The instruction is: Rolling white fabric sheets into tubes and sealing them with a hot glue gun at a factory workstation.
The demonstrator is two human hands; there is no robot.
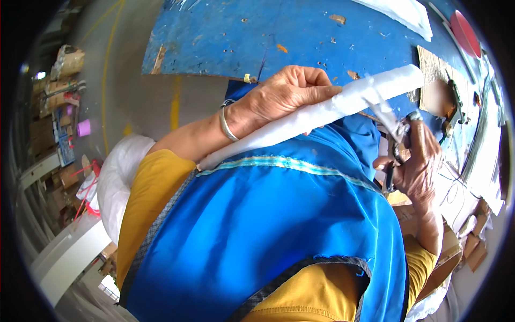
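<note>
We see the left hand (284,94) closed around a long white rolled tube of soft plastic (316,115), which slants across the blue apron (257,225) and over the edge of the scratched blue table (279,32). The right hand (416,161) is curled shut on dark scissors (397,147) at a loose flap near the tube's far end. Brown cardboard boxes (456,252) sit low on the right. A round red disc (465,32) lies at the table's far corner.

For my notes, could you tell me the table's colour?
Blue, worn and chipped, table; head view.
</note>
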